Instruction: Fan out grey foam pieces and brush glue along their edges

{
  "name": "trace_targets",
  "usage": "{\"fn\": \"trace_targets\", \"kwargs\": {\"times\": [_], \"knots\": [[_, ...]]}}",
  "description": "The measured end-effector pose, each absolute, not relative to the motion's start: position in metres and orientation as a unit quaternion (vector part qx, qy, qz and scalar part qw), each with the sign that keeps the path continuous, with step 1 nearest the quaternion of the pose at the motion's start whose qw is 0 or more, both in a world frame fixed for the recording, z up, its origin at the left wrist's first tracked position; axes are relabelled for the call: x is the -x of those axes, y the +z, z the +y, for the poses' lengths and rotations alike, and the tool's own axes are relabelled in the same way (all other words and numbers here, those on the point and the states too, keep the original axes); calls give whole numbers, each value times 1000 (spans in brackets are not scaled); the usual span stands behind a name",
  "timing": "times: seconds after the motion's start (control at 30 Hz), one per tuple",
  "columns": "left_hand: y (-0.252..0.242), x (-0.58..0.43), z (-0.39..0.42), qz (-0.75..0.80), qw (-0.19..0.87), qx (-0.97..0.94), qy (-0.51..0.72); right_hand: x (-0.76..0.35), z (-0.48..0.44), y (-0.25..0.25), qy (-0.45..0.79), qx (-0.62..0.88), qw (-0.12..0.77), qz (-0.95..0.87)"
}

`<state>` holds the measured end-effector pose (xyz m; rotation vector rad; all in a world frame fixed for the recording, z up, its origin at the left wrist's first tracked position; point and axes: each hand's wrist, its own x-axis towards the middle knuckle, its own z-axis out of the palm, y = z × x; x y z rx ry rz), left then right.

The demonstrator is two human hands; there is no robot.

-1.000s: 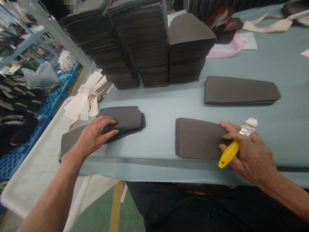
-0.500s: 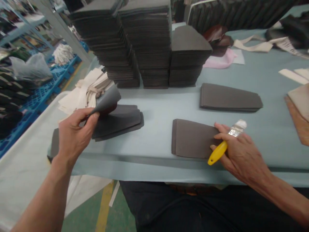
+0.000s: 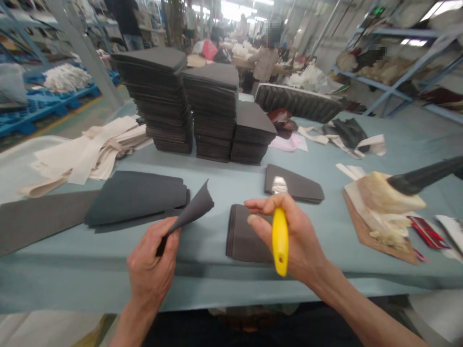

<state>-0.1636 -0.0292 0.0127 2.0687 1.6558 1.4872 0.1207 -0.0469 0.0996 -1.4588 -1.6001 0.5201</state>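
Note:
My left hand pinches a dark grey sheet by its near end, and the far end curls upward above the table. Left of it lies a fanned pile of dark sheets. A brush with a yellow handle and a whitened tip rests in my right hand, held by the thumb side with the fingers reaching left. That hand hovers over a small stack of grey pieces, covering its right part. Just behind, another small grey stack is partly hidden by the brush tip.
Tall stacks of dark pieces stand at the back. Cream strips lie at the left. On the right sit a yellowish block with a black handle-like part and a red object. A person is in the background.
My left hand has carried the sheet away from the pile, rightward toward the small stack. My right hand has turned the brush more upright. The view has tilted up.

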Motion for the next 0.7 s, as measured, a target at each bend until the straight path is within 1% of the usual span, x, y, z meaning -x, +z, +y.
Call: {"fn": "trace_targets", "kwargs": {"times": [0.07,0.1,0.17,0.3,0.43,0.5,0.57,0.63,0.7], "knots": [[-2,156,-36,538,66,-678,497,-97,-30,109,295,580,432,-624],[-8,154,-39,532,68,-680,500,-87,-22,113,331,582,406,-622],[-14,149,-42,517,68,-688,505,-72,-9,115,350,587,382,-623],[-18,142,-42,492,61,-700,514,-55,5,111,299,588,349,-666],[-25,143,-47,481,73,-706,514,-51,6,105,267,558,351,-704],[-27,148,-52,491,101,-702,507,-51,3,105,261,534,355,-721],[-25,155,-54,539,132,-668,496,-53,-1,106,253,502,363,-743],[-14,163,-49,587,167,-631,479,-53,-5,109,230,471,372,-766],[3,173,-35,580,214,-637,461,-53,-8,115,198,448,365,-792]]}}
